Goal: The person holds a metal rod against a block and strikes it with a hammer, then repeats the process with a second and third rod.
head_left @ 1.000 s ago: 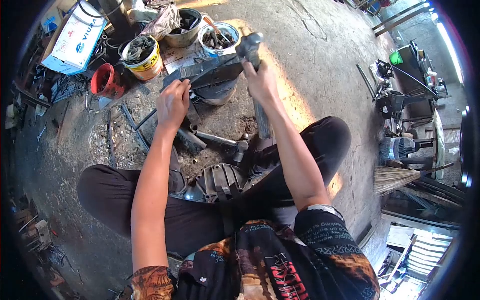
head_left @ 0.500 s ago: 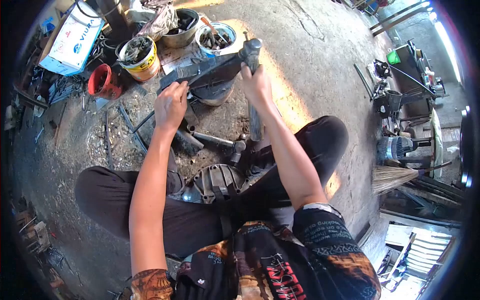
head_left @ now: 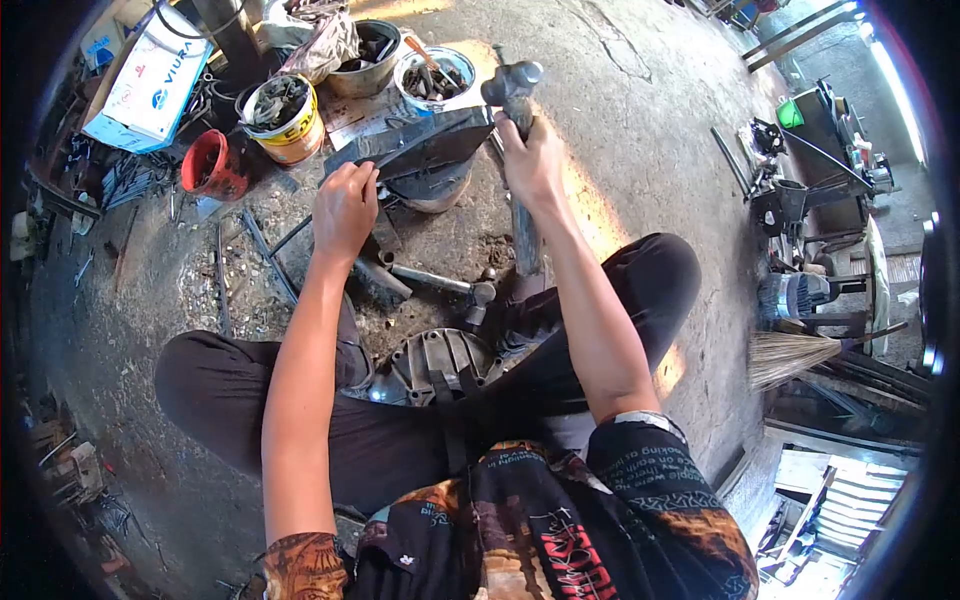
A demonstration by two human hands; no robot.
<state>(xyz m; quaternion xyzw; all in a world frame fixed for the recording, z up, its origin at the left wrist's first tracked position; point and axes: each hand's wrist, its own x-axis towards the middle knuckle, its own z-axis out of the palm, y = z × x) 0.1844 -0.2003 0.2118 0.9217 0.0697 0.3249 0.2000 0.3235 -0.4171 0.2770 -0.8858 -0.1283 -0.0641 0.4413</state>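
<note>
Hammer (head_left: pixel 512 82) first: half a second ago its head sat low against the far end of the dark metal plate (head_left: pixel 420 140), and now it has lifted clear and swung a little to the right, so you are between blows, on the upswing. Your right hand (head_left: pixel 532 160) is closed tight around the handle just below the head, fingers fully wrapped. Your left hand (head_left: pixel 345 205) has barely shifted; it is clenched on the near end of the plate, pinning it flat on the block (head_left: pixel 432 188) beneath. The struck end lies beyond your left knuckles, just left of the raised head. A second, smaller hammer (head_left: pixel 445 283) lies on the floor below both hands, untouched
</note>
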